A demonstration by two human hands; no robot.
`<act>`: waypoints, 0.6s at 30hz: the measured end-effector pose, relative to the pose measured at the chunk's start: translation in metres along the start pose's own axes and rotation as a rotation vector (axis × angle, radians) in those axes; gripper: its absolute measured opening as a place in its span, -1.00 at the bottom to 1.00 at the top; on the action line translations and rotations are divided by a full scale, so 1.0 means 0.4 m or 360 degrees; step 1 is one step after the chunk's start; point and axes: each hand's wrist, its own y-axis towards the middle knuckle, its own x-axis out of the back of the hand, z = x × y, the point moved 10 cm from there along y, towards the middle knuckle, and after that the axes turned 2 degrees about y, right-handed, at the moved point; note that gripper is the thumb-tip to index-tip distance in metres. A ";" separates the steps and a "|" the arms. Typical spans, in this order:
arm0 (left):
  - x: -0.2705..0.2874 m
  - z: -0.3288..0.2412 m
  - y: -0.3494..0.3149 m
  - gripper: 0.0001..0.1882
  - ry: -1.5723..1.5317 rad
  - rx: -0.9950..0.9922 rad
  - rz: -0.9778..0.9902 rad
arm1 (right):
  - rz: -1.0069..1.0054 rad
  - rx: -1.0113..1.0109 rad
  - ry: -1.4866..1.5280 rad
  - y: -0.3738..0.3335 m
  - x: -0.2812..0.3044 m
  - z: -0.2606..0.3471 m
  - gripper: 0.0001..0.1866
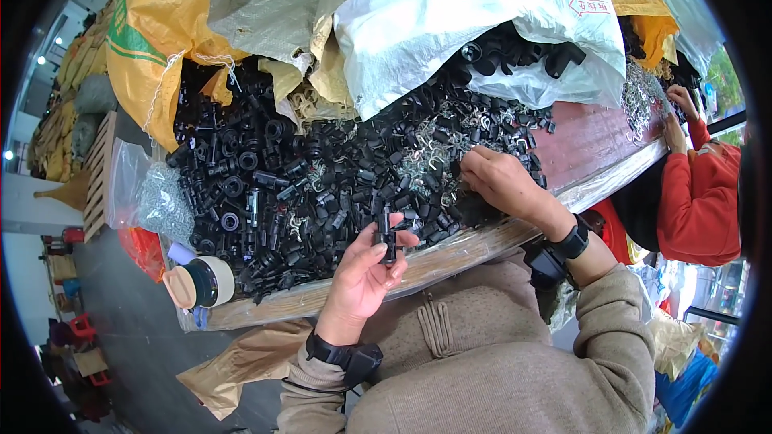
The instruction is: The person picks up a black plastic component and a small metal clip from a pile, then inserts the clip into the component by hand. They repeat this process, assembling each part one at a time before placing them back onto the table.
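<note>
My left hand (355, 280) is closed round a small black plastic tube-shaped fitting (387, 233), held upright above the table's front edge. The thumb and fingers grip its lower part. Farther right, my right hand (508, 185) reaches into the pile, its fingertips pinched together over small silvery metal clips (430, 153). What those fingertips hold, if anything, is hidden. Around both hands lies a wide heap of black plastic parts (261, 181), tubes and rings among them.
Large woven sacks, one yellow (165, 12) and one white (450, 20), spill parts along the back. A clear bag of small silvery pieces (165, 202) and a lidded cup (205, 283) stand at the left. A person in a red sleeve (683, 209) works at the far right.
</note>
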 end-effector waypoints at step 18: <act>-0.050 -0.032 0.021 -0.85 0.1526 -0.0563 -0.0390 | 0.0004 -0.0517 0.1620 -0.067 -0.066 0.065 -0.88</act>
